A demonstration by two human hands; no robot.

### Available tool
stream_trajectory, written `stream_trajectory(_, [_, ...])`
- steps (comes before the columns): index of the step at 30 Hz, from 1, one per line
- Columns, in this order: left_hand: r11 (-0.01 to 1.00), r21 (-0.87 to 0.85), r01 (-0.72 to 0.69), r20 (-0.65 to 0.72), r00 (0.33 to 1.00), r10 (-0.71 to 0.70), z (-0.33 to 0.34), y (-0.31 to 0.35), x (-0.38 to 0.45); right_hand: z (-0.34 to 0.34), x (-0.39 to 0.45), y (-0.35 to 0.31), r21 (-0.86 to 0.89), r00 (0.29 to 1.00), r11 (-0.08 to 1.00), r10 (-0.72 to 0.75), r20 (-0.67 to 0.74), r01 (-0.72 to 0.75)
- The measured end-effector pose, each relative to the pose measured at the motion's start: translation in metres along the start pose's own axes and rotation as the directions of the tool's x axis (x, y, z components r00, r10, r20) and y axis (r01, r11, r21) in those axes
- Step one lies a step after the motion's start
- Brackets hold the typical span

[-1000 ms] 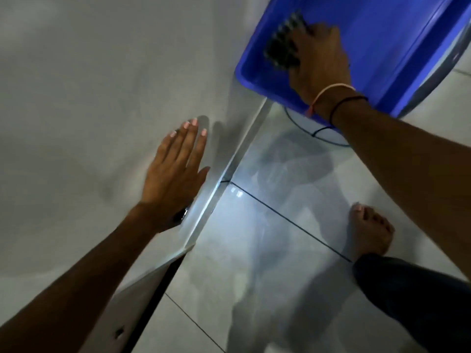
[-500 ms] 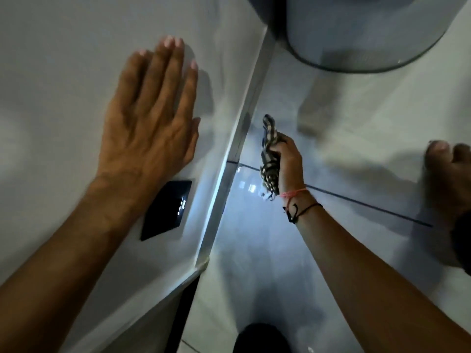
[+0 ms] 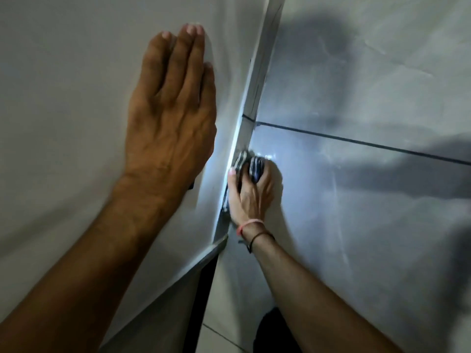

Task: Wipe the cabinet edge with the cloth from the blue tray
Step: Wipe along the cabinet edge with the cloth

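A striped dark-and-white cloth (image 3: pixel 251 165) is bunched in my right hand (image 3: pixel 251 193), which presses it against the cabinet edge (image 3: pixel 257 80), a pale strip running from the top down to a corner near the middle. My left hand (image 3: pixel 170 110) lies flat, fingers together, on the white cabinet top (image 3: pixel 63 98) just left of that edge. Part of the cloth is hidden under my right fingers. The blue tray is out of view.
Grey floor tiles (image 3: pixel 369 212) with a dark grout line lie to the right, below the edge. The cabinet's lower corner (image 3: pixel 224 239) ends above a dark gap (image 3: pixel 201 301). A dark trouser leg (image 3: pixel 267 332) shows at the bottom.
My right hand took the cloth out of the blue tray, carried it down and now presses it on the cabinet edge. The view swung down; the tray left the frame. My left hand stays flat.
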State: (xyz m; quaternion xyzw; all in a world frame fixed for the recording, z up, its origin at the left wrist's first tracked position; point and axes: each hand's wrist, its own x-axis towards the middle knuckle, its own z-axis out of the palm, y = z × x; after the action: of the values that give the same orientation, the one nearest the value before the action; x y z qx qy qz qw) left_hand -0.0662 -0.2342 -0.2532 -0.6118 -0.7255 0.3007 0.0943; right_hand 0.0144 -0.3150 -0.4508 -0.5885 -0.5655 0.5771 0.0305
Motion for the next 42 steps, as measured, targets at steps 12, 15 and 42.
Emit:
stream_trajectory(12, [1.0, 0.011, -0.029, 0.005, 1.0, 0.029, -0.005, -0.001, -0.001, -0.017, 0.039, -0.036, 0.153, 0.997, 0.986, -0.068, 0.029, 0.063])
stream_trajectory(15, [0.999, 0.005, -0.043, 0.002, 0.999, 0.043, -0.005, -0.001, 0.0, -0.02, 0.039, -0.036, 0.073, 1.0, 0.997, 0.001, -0.003, -0.001])
stream_trajectory(42, [0.997, -0.017, -0.076, -0.016, 0.997, 0.075, -0.005, -0.003, 0.012, 0.01, -0.077, 0.043, 0.067, 0.895, 0.994, -0.103, 0.433, 0.082])
